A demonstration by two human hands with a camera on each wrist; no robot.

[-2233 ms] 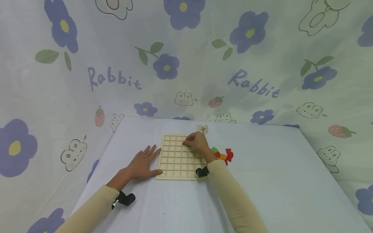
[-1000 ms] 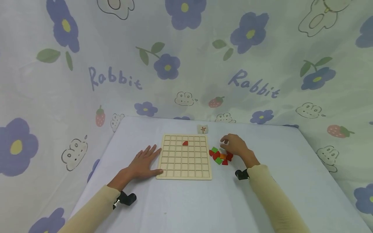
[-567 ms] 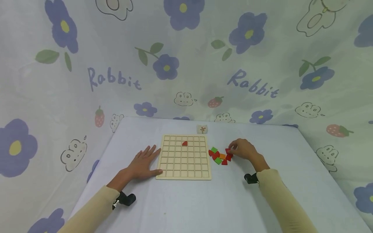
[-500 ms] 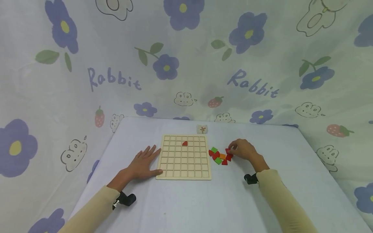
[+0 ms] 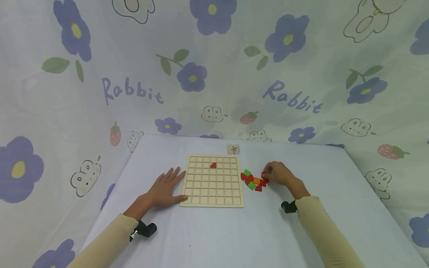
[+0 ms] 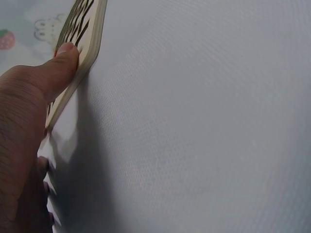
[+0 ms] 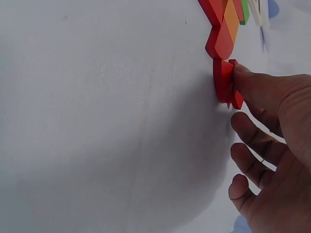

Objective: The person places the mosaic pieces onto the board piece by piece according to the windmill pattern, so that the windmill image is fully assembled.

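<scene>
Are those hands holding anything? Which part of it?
The right hand pinches a red puzzle piece by its edge. The left hand holds nothing; it rests against the edge of the wooden grid board.

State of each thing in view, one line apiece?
Grid board: lying flat, one cell occupied
Quarter-round red piece: in that cell
Left hand: spread, thumb on the board's edge
Right hand: pinching another red piece
Loose pieces: clustered right of the board
Patterned sheet: lying beyond the board

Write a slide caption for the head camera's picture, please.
The left hand touches a gridded board bearing one red piece; the right hand pinches a red block to the board's right.
</scene>
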